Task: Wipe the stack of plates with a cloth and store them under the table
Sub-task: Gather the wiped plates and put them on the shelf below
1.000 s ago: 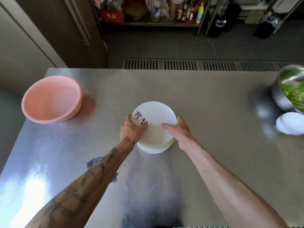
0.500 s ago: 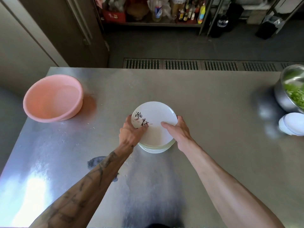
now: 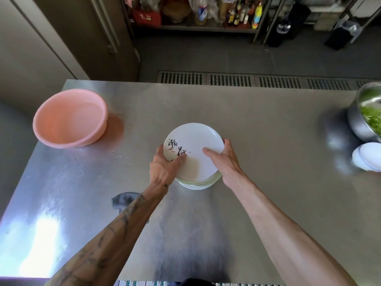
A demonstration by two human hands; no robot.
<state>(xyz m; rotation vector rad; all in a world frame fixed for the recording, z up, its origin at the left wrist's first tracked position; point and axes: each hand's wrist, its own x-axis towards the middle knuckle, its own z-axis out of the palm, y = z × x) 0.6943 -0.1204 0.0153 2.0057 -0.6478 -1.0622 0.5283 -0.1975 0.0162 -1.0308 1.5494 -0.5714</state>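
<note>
A steel table (image 3: 268, 131) fills most of the frame. A pink basin (image 3: 68, 120) sits at its upper left, and a steel bowl (image 3: 357, 126) of greens (image 3: 373, 120) is cut off at the right edge, with a small white dish (image 3: 367, 159) just below it. The stack of plates (image 3: 198, 183) stands at the table's centre. Its top plate (image 3: 195, 145), marked with black script, is held by both hands: the left hand (image 3: 165, 167) grips the left rim and the right hand (image 3: 225, 162) the right rim, each with its thumb on the plate's face.
</note>
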